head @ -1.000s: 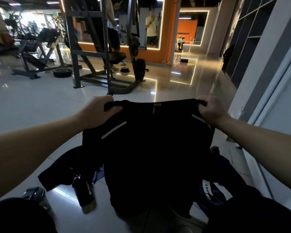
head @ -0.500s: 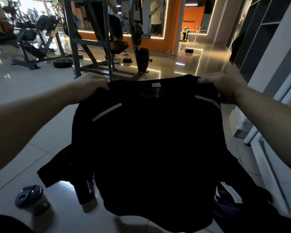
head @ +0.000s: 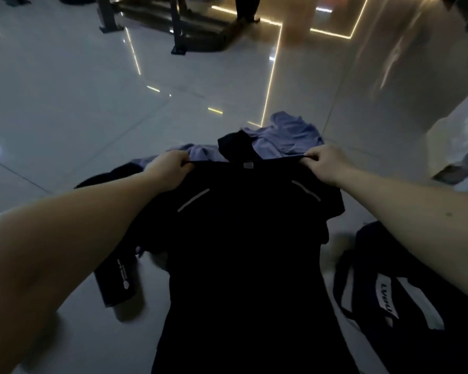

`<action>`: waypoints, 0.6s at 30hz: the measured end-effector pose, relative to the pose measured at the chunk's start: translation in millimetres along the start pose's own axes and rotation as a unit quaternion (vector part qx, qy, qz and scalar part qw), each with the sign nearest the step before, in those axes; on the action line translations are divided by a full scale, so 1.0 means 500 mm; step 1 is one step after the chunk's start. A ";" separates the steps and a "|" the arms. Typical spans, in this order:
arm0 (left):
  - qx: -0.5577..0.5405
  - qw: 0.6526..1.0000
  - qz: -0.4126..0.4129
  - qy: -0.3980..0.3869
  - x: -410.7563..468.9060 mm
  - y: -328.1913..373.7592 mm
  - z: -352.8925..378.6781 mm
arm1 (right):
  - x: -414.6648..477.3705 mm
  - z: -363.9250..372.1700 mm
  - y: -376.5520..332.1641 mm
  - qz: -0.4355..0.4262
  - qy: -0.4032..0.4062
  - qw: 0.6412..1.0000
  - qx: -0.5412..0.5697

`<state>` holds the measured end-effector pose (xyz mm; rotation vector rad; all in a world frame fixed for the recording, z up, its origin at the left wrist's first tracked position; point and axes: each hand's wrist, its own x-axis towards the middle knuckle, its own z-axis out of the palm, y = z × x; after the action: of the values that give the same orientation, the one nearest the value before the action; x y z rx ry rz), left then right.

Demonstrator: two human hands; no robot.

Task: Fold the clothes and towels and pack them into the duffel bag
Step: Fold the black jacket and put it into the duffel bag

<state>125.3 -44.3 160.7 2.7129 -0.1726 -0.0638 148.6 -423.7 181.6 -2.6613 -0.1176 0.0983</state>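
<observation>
A black shirt [head: 243, 238] with two pale reflective stripes hangs spread out in front of me. My left hand [head: 170, 168] pinches its left shoulder and my right hand [head: 322, 160] pinches its right shoulder. Beyond the shirt a lavender garment [head: 281, 136] lies crumpled on the floor, with a dark piece of cloth [head: 235, 147] on top of it. The dark duffel bag [head: 405, 292] with a white label lies on the floor at the lower right.
A dark bottle [head: 116, 279] lies on the glossy tiled floor [head: 79, 103] under my left forearm. The metal gym rack's feet [head: 179, 31] stand at the far top. A pale wall base [head: 459, 136] runs along the right side.
The view has tilted down to the floor. My hands have lowered the black shirt toward the floor, still gripping its shoulders. The lavender garment has come into sight.
</observation>
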 end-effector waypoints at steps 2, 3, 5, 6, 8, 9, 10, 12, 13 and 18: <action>0.013 1.000 -0.006 -0.011 0.045 -0.028 0.053 | 0.047 0.055 0.032 0.011 -0.015 1.000 -0.005; 0.018 1.000 -0.016 -0.015 0.065 -0.041 0.077 | 0.067 0.082 0.045 0.013 -0.019 1.000 -0.010; 0.024 0.999 -0.032 -0.024 0.100 -0.059 0.121 | 0.098 0.130 0.063 0.021 -0.018 0.999 -0.025; 0.026 0.999 -0.039 -0.023 0.114 -0.063 0.141 | 0.111 0.154 0.072 0.029 -0.019 0.999 -0.029; 0.030 0.998 -0.056 -0.006 0.141 -0.063 0.173 | 0.129 0.195 0.085 0.050 -0.015 0.998 -0.031; 0.030 0.997 -0.064 0.005 0.153 -0.063 0.187 | 0.139 0.213 0.091 0.059 -0.009 0.998 -0.033; 0.029 0.997 -0.073 0.012 0.167 -0.065 0.198 | 0.149 0.227 0.095 0.066 -0.003 0.997 -0.034; 0.025 0.996 -0.081 0.012 0.190 -0.074 0.219 | 0.167 0.249 0.099 0.072 -0.004 0.997 -0.040; 0.025 0.996 -0.082 0.009 0.198 -0.077 0.229 | 0.174 0.258 0.100 0.072 -0.009 0.996 -0.045; 0.062 0.996 -0.065 0.027 0.209 -0.101 0.273 | 0.193 0.295 0.118 0.076 -0.040 0.996 -0.032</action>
<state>224.8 -67.7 13.7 2.8432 0.0180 -0.0188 235.1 -399.0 18.9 -2.7288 0.0581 0.2545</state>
